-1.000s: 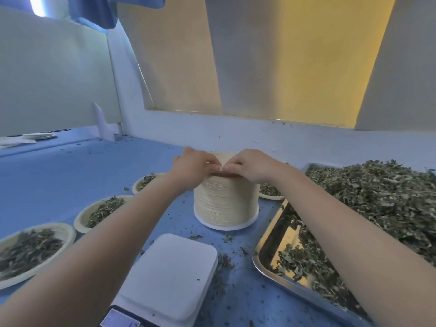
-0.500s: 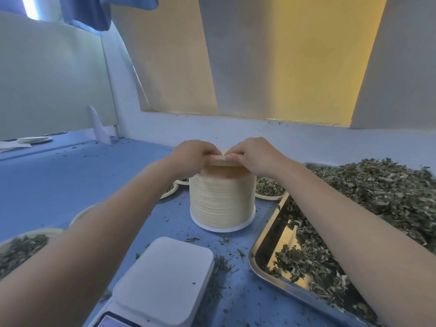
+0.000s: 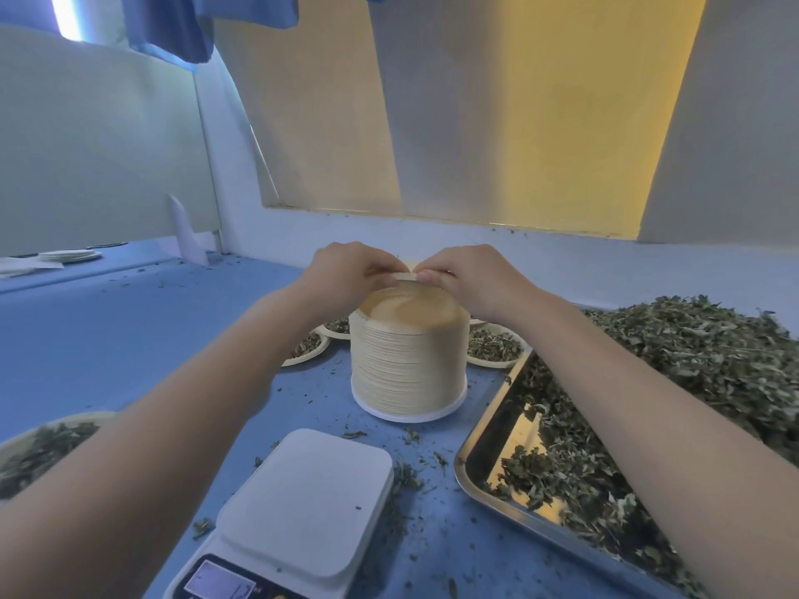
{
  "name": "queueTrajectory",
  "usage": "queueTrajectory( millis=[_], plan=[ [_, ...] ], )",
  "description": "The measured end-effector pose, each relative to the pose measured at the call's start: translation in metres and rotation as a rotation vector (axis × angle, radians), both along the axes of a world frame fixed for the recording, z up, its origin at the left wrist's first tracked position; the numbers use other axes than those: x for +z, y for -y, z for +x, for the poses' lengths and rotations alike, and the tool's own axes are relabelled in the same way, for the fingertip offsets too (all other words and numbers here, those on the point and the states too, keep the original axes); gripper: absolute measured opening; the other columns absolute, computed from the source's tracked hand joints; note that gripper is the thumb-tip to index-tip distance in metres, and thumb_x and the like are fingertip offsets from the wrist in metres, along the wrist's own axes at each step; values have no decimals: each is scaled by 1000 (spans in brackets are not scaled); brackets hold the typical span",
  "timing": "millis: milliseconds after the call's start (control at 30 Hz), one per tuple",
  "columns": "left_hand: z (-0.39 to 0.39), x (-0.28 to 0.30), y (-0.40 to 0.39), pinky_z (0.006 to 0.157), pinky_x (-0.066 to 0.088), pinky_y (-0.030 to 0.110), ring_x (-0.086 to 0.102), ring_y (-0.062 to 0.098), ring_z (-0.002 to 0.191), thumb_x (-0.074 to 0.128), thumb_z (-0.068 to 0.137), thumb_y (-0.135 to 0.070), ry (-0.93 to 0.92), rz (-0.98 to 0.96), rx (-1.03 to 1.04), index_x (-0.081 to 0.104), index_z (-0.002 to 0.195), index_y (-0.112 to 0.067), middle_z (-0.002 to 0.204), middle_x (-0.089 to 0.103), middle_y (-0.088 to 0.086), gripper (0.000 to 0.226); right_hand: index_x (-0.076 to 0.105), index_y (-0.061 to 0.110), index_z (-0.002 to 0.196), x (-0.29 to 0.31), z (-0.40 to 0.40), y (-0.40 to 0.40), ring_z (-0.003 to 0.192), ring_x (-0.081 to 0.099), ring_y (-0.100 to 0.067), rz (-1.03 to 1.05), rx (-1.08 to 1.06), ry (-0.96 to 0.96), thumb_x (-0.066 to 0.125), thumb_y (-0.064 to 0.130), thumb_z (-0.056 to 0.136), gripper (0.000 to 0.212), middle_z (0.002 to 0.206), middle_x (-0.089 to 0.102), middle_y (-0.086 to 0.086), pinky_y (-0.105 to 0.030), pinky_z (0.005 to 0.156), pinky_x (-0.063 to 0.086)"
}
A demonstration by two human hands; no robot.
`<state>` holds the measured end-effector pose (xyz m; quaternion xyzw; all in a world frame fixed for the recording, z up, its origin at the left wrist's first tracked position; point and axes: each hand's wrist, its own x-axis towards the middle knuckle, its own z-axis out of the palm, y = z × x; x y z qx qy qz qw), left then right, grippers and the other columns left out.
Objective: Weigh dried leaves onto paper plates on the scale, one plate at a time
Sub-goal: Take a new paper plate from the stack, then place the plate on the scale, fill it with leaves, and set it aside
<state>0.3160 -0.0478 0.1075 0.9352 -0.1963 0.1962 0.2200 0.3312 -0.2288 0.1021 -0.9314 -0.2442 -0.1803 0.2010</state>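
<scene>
My left hand (image 3: 346, 274) and right hand (image 3: 471, 281) meet above the stack of paper plates (image 3: 408, 361), both pinching the near edge of one plate (image 3: 406, 276) raised off the top. The stack stands on the blue table (image 3: 108, 339), far from the white scale (image 3: 302, 503), whose platform is bare. To the right, a metal tray (image 3: 484, 430) holds a heap of dried leaves (image 3: 691, 352). Filled plates sit just beyond the stack on both sides (image 3: 493, 350), and another lies at the near left (image 3: 39, 447) under my forearm. Leaf crumbs dot the table.
</scene>
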Motion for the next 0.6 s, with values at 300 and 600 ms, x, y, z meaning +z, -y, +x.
queueTrajectory(
  millis=[300, 600],
  plan=[
    [-101, -24, -47, 73, 33, 19, 58, 21, 88, 59, 92, -23, 82, 16, -13, 71, 105, -30, 93, 72, 2, 19, 69, 12, 106, -28, -88, -36, 93, 54, -19, -30, 179, 135, 45, 26, 100, 29, 101, 67, -3, -30, 76, 35],
    [-170, -109, -84, 83, 36, 19, 58, 12, 90, 66, 87, -15, -17, 30, 40, 73, 107, -25, 100, 72, -5, 23, 64, 18, 120, -112, -144, -76, 113, 51, -17, -182, 268, 29, 43, 31, 100, 32, 122, 63, 4, -36, 96, 36]
  ],
)
